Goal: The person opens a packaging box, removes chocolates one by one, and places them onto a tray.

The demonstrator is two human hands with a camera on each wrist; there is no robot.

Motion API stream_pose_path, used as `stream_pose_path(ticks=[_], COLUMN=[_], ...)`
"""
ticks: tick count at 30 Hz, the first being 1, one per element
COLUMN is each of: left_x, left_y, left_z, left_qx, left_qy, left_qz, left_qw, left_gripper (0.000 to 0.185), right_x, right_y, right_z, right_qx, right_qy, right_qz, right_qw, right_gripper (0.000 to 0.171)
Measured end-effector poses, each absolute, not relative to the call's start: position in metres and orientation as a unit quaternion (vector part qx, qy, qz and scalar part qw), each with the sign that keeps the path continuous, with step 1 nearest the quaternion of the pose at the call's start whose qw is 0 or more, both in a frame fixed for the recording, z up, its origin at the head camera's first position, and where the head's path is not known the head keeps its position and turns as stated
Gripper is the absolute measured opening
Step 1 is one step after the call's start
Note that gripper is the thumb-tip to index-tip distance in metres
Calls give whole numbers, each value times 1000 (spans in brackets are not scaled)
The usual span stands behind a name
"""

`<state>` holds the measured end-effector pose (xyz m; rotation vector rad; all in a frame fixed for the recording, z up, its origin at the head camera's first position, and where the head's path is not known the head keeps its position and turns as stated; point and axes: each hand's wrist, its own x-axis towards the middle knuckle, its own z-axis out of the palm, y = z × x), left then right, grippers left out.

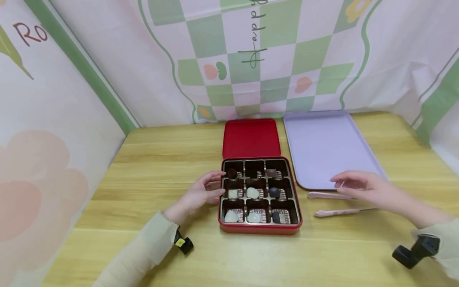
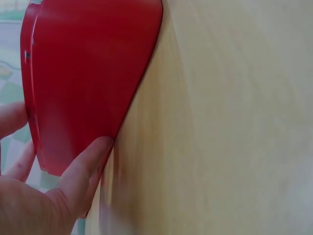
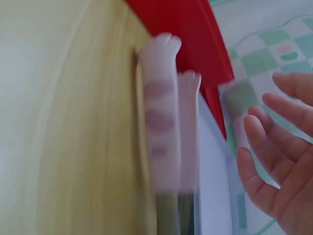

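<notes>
A red tin box [image 1: 259,230] stands with its lid [image 1: 251,137] folded back. Its compartments hold chocolates, such as a white one [image 1: 252,193] and a dark one [image 1: 274,192]. My left hand [image 1: 199,194] touches the box's left side with thumb and fingers extended; in the left wrist view they lie against the red wall [image 2: 88,73]. My right hand [image 1: 362,187] hovers over the tray's near edge and two utensils with pink paw-shaped handles, one farther [image 1: 322,195] and one nearer [image 1: 335,213]. Its fingers are loosely bent around nothing. Their metal ends are partly hidden by that arm.
A pale lilac tray [image 1: 330,147] lies right of the box, close beside it. Behind the wooden table [image 1: 168,159] hangs a printed curtain [image 1: 244,75], reaching down to the back edge. Another curtain panel [image 1: 53,119] closes off the left side.
</notes>
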<state>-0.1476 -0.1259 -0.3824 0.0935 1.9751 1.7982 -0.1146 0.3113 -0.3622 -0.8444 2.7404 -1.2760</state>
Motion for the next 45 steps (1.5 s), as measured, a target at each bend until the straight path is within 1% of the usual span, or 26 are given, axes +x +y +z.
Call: stream_pose_path(ticks=[4,9,11,16,20,25,32,40,42,45], left_x=[-148,-147,-147,-148,-147,-146,-146,-145,-145,-145], left_y=[-125,-126,-127,-127,-127,-127,-126,-126,-126,-126], left_z=[-382,-382,-383,-385,-386,-386,-385,-385,-385,-384], left_qx=[31,32,29,32,37,36,34,33,31,28], left_qy=[718,714,712,710,710,707,706,707,708,710], left_qz=[657,661,662,664,664,667,668,669,668,666], left_qw=[228,229,232,232,232,233,232,227,228,228], left_gripper=[56,56,57,57,57,57,58,56,57,56], right_x=[-111,-106,-104,-104,-106,-107,-107,-104,-103,-100], right_y=[330,348,355,364,368,371,377,374,369,362], right_z=[-365,-372,-376,-390,-401,-409,-412,-407,-402,-394], right_qx=[-254,-234,-240,-306,-364,-376,-365,-369,-373,-383], right_qy=[891,914,926,922,902,896,903,904,906,908], right_qz=[-376,-328,-287,-188,-159,-153,-152,-145,-136,-116], right_qw=[-12,-36,-57,-141,-170,-180,-167,-158,-145,-122], right_gripper=[33,43,47,57,59,57,50,52,52,58])
